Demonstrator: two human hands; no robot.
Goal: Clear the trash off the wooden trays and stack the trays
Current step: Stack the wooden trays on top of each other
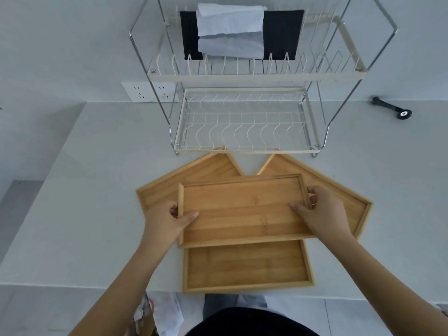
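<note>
I hold a bare wooden tray (242, 209) by its two short ends, raised over the others. My left hand (169, 220) grips its left end, thumb on the inside. My right hand (320, 212) grips its right end. Below it, at the counter's front edge, lies a second wooden tray (247, 266). A third tray (184, 178) lies angled at the back left and a fourth tray (339, 190) angled at the back right, both partly covered. No trash shows on any tray.
A two-tier wire dish rack (244, 122) stands right behind the trays, with a black mat and white cloth (230, 30) on its upper tier. A black tool (392, 107) lies far right. A white bag (164, 311) sits on the floor below the counter edge.
</note>
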